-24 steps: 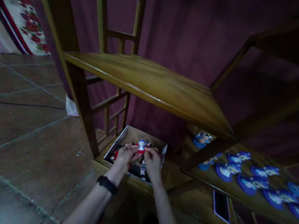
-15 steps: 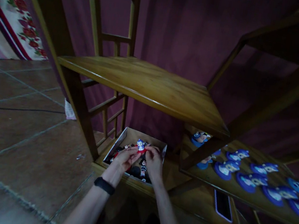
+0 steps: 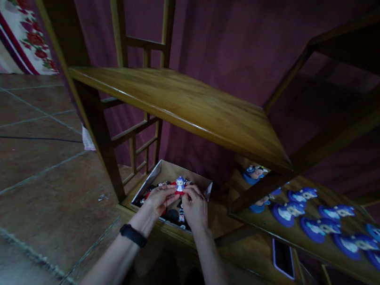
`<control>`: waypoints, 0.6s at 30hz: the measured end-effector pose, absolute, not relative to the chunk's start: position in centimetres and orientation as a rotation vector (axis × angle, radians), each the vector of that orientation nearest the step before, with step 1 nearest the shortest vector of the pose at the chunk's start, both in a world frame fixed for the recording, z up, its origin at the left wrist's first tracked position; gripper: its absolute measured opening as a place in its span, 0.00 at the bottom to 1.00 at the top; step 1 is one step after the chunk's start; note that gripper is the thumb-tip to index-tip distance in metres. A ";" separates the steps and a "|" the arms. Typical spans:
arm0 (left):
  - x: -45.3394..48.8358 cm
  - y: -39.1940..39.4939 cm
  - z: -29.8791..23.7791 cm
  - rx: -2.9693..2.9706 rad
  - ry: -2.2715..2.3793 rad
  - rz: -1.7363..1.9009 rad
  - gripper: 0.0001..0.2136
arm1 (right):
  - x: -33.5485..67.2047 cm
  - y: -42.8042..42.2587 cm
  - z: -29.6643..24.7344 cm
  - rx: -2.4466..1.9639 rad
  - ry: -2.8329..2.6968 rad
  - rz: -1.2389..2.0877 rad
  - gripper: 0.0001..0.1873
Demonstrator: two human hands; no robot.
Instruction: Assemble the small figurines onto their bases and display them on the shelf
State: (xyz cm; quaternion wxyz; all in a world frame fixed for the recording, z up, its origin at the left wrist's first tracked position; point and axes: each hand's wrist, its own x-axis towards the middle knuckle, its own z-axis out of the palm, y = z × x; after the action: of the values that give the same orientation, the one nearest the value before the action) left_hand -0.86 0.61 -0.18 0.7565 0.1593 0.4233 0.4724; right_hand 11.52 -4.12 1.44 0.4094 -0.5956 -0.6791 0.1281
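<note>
A small figurine [image 3: 180, 183] with blue hair, a white body and a red base stands upright between my two hands, above an open cardboard box [image 3: 167, 168]. My left hand [image 3: 159, 198] pinches the red base from the left, a dark band around that wrist. From the right, my right hand [image 3: 195, 205] grips the same base with bent fingers. Inside the box lie several other figurines [image 3: 181, 215] and dark round pieces [image 3: 172, 215], partly hidden by my hands.
The box sits on the low board of a wooden shelf unit, beneath a higher shelf [image 3: 182, 98]. Several blue-based figurines [image 3: 288, 212] stand on a shelf to the right, behind a slanting post. A phone [image 3: 283, 259] lies below them. Tiled floor [image 3: 26, 185] extends at the left.
The figurine has turned a little and stands straighter, facing me more. My right hand has shifted slightly on its base. The view has moved very little.
</note>
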 end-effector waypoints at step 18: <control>0.0 0.0 1.1 0.860 0.826 1.235 0.19 | 11.9 -3.1 0.8 -1.303 -1.458 0.475 0.13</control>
State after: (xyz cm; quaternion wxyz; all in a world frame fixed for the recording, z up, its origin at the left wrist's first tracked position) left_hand -0.02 0.01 1.14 0.6538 0.3791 0.3643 0.5442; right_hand 11.92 -3.09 0.82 0.5351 -0.5469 -0.6122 0.1994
